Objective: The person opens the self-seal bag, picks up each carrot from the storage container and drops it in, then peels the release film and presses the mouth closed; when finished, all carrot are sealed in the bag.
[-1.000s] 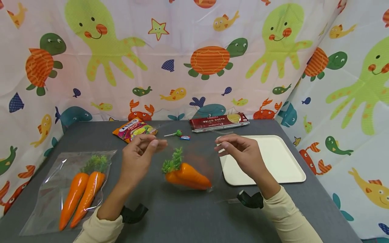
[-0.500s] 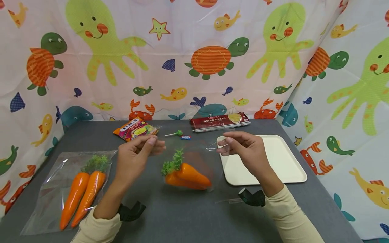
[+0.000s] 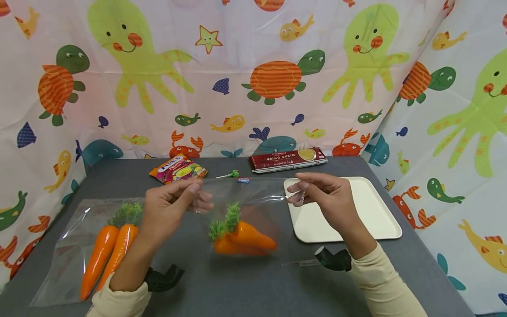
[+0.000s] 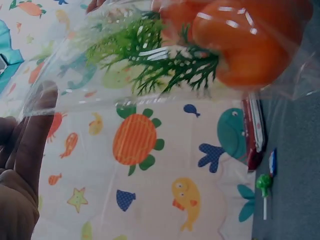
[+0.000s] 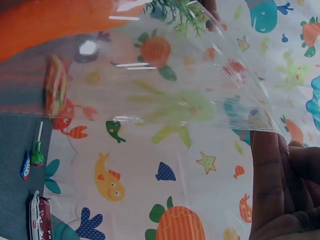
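Two hands share one clear plastic bag (image 3: 253, 207): the left hand (image 3: 168, 207) pinches its top edge at one corner, the right hand (image 3: 326, 198) pinches the other, stretching the mouth taut so the bag hangs above the table (image 3: 237, 286). Inside, two toy carrots (image 3: 241, 237) sag to the bottom.

Head view looks down; both wrist views closely share the clear bag (image 3: 245, 193).

the red pasta packet (image 3: 288, 159) reads "primo gusto" (smaller print illegible); the candy bag's (image 3: 178, 168) lettering is too blurred.
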The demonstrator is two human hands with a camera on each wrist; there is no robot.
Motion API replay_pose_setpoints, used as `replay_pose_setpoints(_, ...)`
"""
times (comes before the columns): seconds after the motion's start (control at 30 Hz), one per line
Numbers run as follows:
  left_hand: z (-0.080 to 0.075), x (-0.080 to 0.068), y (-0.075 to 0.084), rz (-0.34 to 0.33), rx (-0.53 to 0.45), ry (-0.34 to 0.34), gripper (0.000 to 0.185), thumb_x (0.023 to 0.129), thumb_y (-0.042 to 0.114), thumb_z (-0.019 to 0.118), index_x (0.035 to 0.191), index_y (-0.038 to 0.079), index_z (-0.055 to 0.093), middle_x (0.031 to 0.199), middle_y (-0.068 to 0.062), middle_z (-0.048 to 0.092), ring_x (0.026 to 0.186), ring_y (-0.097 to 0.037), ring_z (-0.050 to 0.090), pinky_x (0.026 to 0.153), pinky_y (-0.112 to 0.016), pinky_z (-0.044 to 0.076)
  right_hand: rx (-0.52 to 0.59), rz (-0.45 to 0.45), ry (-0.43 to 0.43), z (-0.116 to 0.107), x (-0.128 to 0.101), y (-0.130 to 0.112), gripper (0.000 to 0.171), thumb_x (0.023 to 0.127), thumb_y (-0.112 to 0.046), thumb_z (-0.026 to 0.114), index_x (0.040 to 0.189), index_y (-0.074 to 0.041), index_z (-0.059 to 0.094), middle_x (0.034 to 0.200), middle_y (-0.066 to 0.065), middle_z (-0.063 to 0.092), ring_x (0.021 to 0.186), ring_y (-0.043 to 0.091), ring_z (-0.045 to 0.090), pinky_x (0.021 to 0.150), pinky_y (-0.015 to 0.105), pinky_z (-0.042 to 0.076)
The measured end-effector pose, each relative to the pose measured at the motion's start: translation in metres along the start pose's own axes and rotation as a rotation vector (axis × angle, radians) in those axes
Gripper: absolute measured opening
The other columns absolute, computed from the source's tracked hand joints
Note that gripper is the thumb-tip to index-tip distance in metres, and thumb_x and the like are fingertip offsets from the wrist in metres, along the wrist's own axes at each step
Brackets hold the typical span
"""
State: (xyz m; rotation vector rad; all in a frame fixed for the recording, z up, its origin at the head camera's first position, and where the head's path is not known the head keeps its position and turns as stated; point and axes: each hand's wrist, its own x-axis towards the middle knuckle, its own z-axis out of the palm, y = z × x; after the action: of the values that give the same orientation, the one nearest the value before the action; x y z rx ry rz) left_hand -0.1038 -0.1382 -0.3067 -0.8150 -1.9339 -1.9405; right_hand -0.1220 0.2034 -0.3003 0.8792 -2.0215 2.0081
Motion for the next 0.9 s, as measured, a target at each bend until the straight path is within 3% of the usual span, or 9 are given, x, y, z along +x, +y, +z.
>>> replay_pose_setpoints(0.2, -0.0033, 0.0025, 0.0055, -0.043, 0.012, -0.086, 0.027, 0.096, -0.005, 0.056, 0.122, -0.006, 0.063, 0.088, -0.019, 0.071, 0.069, -0.028, 0.072, 0.063, -0.040, 0.057, 0.020, -0.001, 0.001, -0.0005, -0.0040, -0.0047, 0.022, 0.095, 0.000, 0.060, 0.115, 0.000, 0.070, 0.092, 0.011, 0.073, 0.074, 0.029, 0.072, 0.066, 0.040, 0.058)
replay_pose_setpoints(0.4, -0.0040, 0.0000, 0.0058, -0.011, -0.014, -0.126, 0.028, 0.095, -0.008, 0.056, 0.122, -0.012, 0.060, 0.092, -0.017, 0.071, 0.071, -0.030, 0.072, 0.061, -0.042, 0.057, 0.065, -0.002, -0.023, -0.0019, -0.0063, -0.0048, 0.026, 0.096, 0.003, 0.058, 0.120, 0.001, 0.067, 0.095, 0.012, 0.073, 0.076, 0.027, 0.072, 0.068, 0.039, 0.057)
replay_pose_setpoints(0.63, -0.0071, -0.0004, 0.0042, 0.064, -0.116, -0.210, 0.028, 0.095, -0.012, 0.053, 0.122, -0.016, 0.057, 0.090, -0.019, 0.071, 0.072, -0.031, 0.072, 0.060, -0.045, 0.056, 0.101, -0.040, -0.044, -0.0013, -0.0056, -0.0048, 0.027, 0.096, 0.010, 0.053, 0.115, 0.003, 0.070, 0.094, 0.015, 0.073, 0.075, 0.027, 0.072, 0.069, 0.037, 0.058)
replay_pose_setpoints(0.73, -0.0075, 0.0005, 0.0038, 0.124, -0.136, -0.217, 0.033, 0.094, -0.017, 0.050, 0.126, -0.014, 0.056, 0.093, -0.020, 0.072, 0.073, -0.029, 0.072, 0.059, -0.042, 0.056, 0.087, -0.034, -0.045, -0.0018, -0.0058, -0.0054, 0.027, 0.096, 0.010, 0.053, 0.114, 0.001, 0.071, 0.094, 0.014, 0.073, 0.075, 0.027, 0.072, 0.069, 0.037, 0.058)
replay_pose_setpoints(0.9, -0.0081, 0.0010, 0.0040, 0.162, -0.119, -0.204, 0.035, 0.093, -0.022, 0.045, 0.120, -0.009, 0.064, 0.093, -0.018, 0.072, 0.071, -0.026, 0.072, 0.058, -0.038, 0.056, 0.068, -0.027, -0.065, -0.0021, -0.0050, -0.0060, 0.028, 0.096, 0.010, 0.052, 0.114, 0.000, 0.071, 0.093, 0.014, 0.073, 0.076, 0.027, 0.072, 0.069, 0.038, 0.057)
